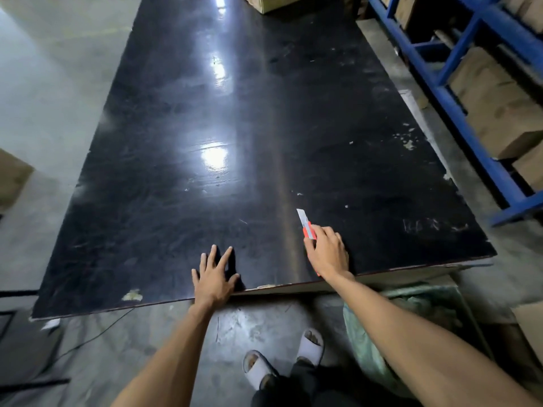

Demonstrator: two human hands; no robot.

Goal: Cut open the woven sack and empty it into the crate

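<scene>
My right hand [327, 254] holds a red utility knife [307, 226] with its blade extended, pointing away over the near edge of a large black table [235, 127]. My left hand [214, 274] lies flat on the table's near edge, fingers spread, holding nothing. A pale green woven sack [364, 333] sits on the floor below the table's right corner, partly hidden by my right forearm and the tabletop. No crate is visible.
A blue metal rack [458, 74] with cardboard boxes [496, 113] runs along the right side. More boxes stand at the far table end [273, 2] and at the left [11, 177]. Cables [97, 333] trail on the concrete floor near my feet.
</scene>
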